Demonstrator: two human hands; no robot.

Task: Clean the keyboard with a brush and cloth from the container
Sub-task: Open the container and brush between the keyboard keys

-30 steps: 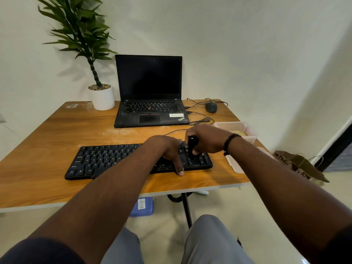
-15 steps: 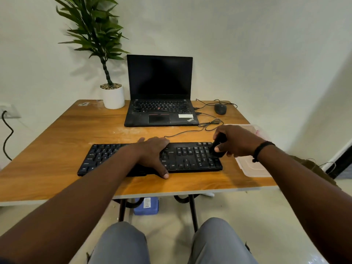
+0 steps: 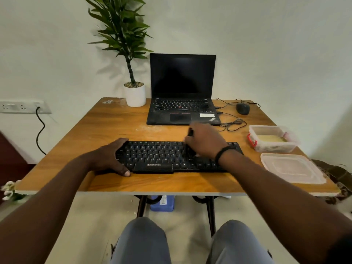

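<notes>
Head view: black keyboard (image 3: 167,157) lies across the near middle of the wooden table (image 3: 106,128); left hand (image 3: 110,159) grips its left end, thumb on the near edge, fingers curled over the far corner. Right hand (image 3: 204,141), blurred, hovers over the keyboard's right-centre keys, fingers closed round a dark brush (image 3: 190,132) whose tip barely shows. Right of the keyboard, an open clear container (image 3: 274,147) holds a yellowish cloth (image 3: 270,138); its lid (image 3: 291,168) lies nearer; laptop (image 3: 182,92) behind.
</notes>
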